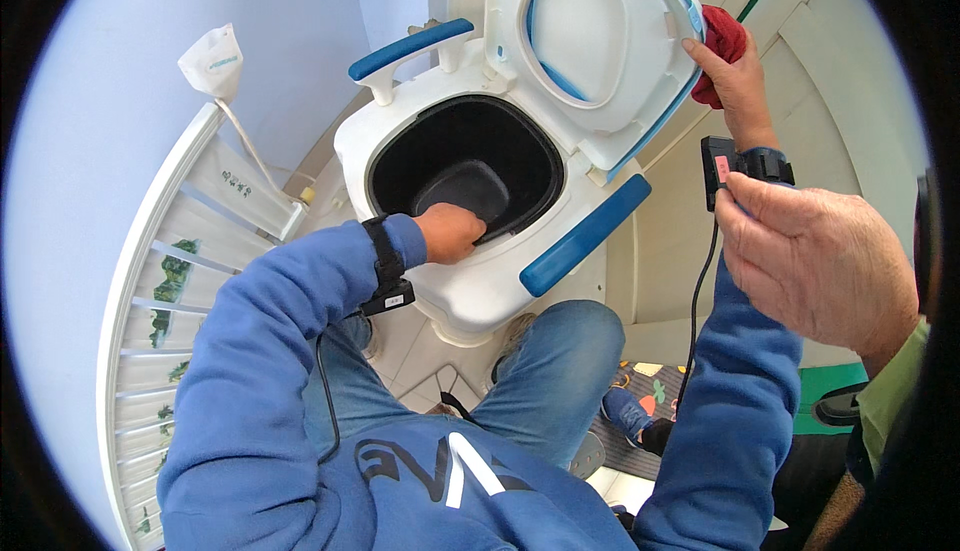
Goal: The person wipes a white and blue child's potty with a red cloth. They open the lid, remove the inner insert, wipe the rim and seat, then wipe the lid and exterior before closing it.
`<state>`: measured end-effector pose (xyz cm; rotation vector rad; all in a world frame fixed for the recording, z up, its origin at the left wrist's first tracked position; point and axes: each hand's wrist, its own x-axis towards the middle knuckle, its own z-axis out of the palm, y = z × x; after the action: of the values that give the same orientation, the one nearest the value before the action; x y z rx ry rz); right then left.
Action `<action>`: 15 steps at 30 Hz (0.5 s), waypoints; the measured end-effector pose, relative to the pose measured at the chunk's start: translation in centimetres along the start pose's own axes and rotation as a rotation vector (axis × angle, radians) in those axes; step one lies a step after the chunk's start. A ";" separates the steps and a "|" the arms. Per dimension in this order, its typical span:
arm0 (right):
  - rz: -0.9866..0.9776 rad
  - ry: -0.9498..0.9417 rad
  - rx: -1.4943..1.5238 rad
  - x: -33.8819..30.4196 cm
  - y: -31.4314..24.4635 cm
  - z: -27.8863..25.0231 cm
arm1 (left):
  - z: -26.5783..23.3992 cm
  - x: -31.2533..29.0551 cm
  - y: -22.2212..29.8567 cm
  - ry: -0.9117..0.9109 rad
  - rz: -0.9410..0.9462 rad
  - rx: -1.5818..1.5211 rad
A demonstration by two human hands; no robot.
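Domestic or care-type washroom interior; which of the two cannot be told. Diagnostic features: a white-and-blue commode chair (475,286) with raised lid and padded armrests, a pale tiled floor (415,359), a plain bluish wall (290,31), cream panelling (850,91), a patterned mat (640,459) and a white slatted fixture (185,321) bearing painted green scenery.
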<state>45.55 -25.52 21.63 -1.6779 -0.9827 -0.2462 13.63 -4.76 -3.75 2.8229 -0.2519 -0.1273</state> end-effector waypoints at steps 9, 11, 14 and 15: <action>-0.008 0.007 0.006 0.3 0.1 0.0 | -4.8 -1.1 1.9 0.073 -0.052 0.143; -0.018 0.015 0.028 0.2 0.1 0.1 | -5.8 -1.8 2.3 0.177 -0.067 0.169; -0.022 0.009 0.068 0.2 0.2 0.2 | -6.1 -3.3 2.8 0.270 -0.041 0.312; -0.018 0.004 0.078 0.2 0.2 0.2 | -6.0 -3.8 2.8 0.262 0.002 0.387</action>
<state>45.78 -25.23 21.58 -1.5973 -0.9928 -0.2206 10.16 -4.90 3.07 3.1750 -0.2407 0.3252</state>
